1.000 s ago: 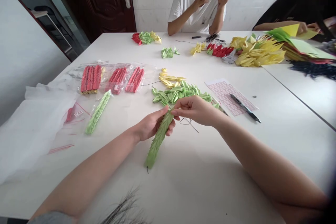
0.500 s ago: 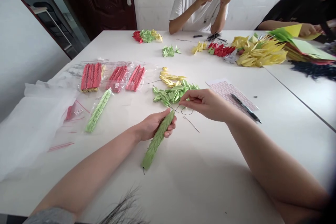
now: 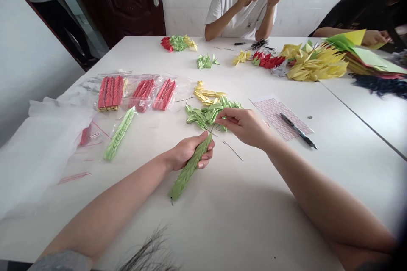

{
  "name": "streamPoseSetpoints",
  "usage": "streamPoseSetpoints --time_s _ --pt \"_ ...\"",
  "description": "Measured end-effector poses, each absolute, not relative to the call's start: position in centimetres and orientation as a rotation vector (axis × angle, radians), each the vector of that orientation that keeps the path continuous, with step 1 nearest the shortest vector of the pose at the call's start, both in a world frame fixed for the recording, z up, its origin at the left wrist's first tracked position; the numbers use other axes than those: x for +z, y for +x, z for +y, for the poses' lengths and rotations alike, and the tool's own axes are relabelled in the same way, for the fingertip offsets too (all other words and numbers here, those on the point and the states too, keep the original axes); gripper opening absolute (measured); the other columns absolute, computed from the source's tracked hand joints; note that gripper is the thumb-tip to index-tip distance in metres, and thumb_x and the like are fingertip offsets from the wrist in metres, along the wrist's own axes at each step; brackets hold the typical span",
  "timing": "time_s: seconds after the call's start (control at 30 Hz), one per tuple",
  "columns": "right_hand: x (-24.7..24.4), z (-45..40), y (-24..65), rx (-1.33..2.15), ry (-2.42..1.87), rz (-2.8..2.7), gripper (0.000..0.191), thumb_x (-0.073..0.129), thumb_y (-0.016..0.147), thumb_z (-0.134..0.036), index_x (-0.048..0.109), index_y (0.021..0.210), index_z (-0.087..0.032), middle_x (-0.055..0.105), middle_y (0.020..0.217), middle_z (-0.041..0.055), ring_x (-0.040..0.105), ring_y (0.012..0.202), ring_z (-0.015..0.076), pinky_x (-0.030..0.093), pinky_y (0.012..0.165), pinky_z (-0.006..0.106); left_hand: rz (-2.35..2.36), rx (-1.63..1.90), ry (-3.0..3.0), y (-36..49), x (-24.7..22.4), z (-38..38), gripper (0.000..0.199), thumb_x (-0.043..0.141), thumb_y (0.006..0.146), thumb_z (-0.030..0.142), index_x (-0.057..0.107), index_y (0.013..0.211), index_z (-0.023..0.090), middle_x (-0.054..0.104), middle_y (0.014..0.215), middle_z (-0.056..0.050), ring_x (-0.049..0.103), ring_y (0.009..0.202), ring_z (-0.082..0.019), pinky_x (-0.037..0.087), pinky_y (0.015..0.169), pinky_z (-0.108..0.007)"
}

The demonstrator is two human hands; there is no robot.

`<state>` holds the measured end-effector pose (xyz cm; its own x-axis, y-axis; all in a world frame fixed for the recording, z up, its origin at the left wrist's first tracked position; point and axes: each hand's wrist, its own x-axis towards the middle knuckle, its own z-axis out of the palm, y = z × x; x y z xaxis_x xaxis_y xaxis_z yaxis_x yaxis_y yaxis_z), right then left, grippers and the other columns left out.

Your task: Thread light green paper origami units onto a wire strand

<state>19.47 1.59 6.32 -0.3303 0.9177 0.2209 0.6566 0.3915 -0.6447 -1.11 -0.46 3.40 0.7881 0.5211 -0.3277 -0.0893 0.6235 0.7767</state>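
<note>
My left hand (image 3: 190,151) grips a long column of interlocked green folded-paper units (image 3: 190,168), which tilts down toward me with a dark thread end at its lower tip. My right hand (image 3: 244,126) hangs just beyond the column's upper end, its fingertips pinched on a thin black thread (image 3: 213,130) that runs down to the column. Under those fingertips lies a loose pile of green folded paper units (image 3: 203,115), with yellow units (image 3: 206,93) behind it. A short thin wire (image 3: 232,150) lies on the table beside my right wrist.
On the white table (image 3: 254,207) lie plastic bags of red folded units (image 3: 110,92), a bagged green column (image 3: 119,134), white plastic sheeting (image 3: 38,156), a label sheet (image 3: 273,116) and a black pen (image 3: 298,131). Two co-workers (image 3: 244,4) sit opposite, beside yellow paper heaps (image 3: 318,64).
My right hand has left the column's upper end and moved up and right, drawing the thread. The column has swung slightly left at its lower tip.
</note>
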Motion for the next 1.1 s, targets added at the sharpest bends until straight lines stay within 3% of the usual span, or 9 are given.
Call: streamPoseSetpoints --time_s 0.1,0.17,0.23,0.3,0.37,0.47,0.67,0.8,1.1 --pt "5.9 1.8 19.4 0.482 -1.378 -2.08 0.021 0.055 0.093 -0.032 0.068 0.086 -0.017 0.055 0.067 0.0008 0.045 0.056 0.0115 0.037 0.057 0.025 0.585 0.409 0.808 -1.1 3.2 -0.2 0.044 0.032 0.102 0.047 0.048 0.073 0.017 0.042 0.056 0.003 0.041 0.039 -0.007 0.037 0.047 -0.019" --pt "5.7 1.7 19.2 0.285 -1.401 -2.072 0.022 0.053 0.093 -0.029 0.069 0.104 -0.017 0.063 0.1 0.0109 0.054 0.065 0.014 0.039 0.057 0.027 0.61 0.499 0.755 -1.3 3.0 0.3 0.047 0.028 0.103 0.045 0.049 0.073 0.016 0.042 0.056 0.003 0.041 0.039 -0.007 0.036 0.046 -0.018" --pt "5.4 1.5 18.8 0.117 -1.388 -2.082 0.035 0.051 0.095 -0.029 0.061 0.126 -0.018 0.056 0.126 0.0179 0.058 0.07 0.0162 0.038 0.054 0.027 0.651 0.659 0.67 -1.5 2.7 1.0 0.048 0.025 0.104 0.042 0.05 0.072 0.016 0.041 0.055 0.003 0.04 0.039 -0.007 0.036 0.044 -0.018" --pt "4.8 0.8 18.1 0.079 -1.32 -2.125 0.037 0.046 0.098 -0.03 0.056 0.131 -0.016 0.062 0.117 0.0171 0.059 0.068 0.0162 0.039 0.054 0.027 0.688 0.83 0.592 -1.8 2.4 1.9 0.048 0.025 0.104 0.04 0.051 0.071 0.016 0.042 0.055 0.002 0.041 0.04 -0.008 0.037 0.045 -0.018" --pt "3.8 -0.2 17.1 0.158 -1.218 -2.192 0.031 0.042 0.1 -0.032 0.061 0.12 -0.017 0.067 0.082 0.0079 0.057 0.061 0.0148 0.04 0.058 0.027 0.722 0.93 0.547 -2.1 2.2 2.6 0.046 0.028 0.103 0.04 0.052 0.072 0.016 0.043 0.055 0.002 0.042 0.043 -0.009 0.039 0.046 -0.018" --pt "1.8 -2.3 15.2 0.4 -1.165 -2.279 0.024 0.052 0.096 -0.038 0.061 0.109 -0.02 0.057 0.059 -0.0024 0.05 0.05 0.012 0.036 0.055 0.024 0.759 0.993 0.476 -2.3 1.7 3.1 0.046 0.031 0.103 0.041 0.052 0.071 0.016 0.043 0.055 0.001 0.043 0.045 -0.01 0.041 0.048 -0.018" --pt "0.3 -4.7 13.1 0.806 -1.186 -2.329 0.033 0.07 0.084 -0.035 0.053 0.109 -0.021 0.048 0.061 -0.0087 0.042 0.047 0.0084 0.033 0.053 0.021 0.726 1.051 0.343 -2.1 1.4 3.1 0.044 0.032 0.103 0.041 0.051 0.071 0.016 0.043 0.057 0.001 0.044 0.046 -0.009 0.041 0.049 -0.018" --pt "0.5 -4.3 13.1 0.901 -1.242 -2.306 0.031 0.071 0.082 -0.027 0.052 0.106 -0.021 0.046 0.06 -0.0098 0.043 0.048 0.0084 0.033 0.054 0.021 0.743 1.052 0.342 -1.9 1.7 3.1 0.047 0.027 0.104 0.039 0.05 0.07 0.016 0.043 0.056 0.001 0.043 0.046 -0.009 0.04 0.048 -0.018" --pt "-0.2 -4.1 13.5 0.908 -1.154 -2.295 0.027 0.067 0.085 -0.027 0.055 0.109 -0.021 0.046 0.059 -0.0093 0.043 0.047 0.0086 0.035 0.053 0.021 0.761 1.039 0.371 -1.8 1.6 3.1 0.046 0.033 0.103 0.043 0.051 0.07 0.016 0.044 0.057 0.001 0.044 0.047 -0.01 0.041 0.049 -0.019"
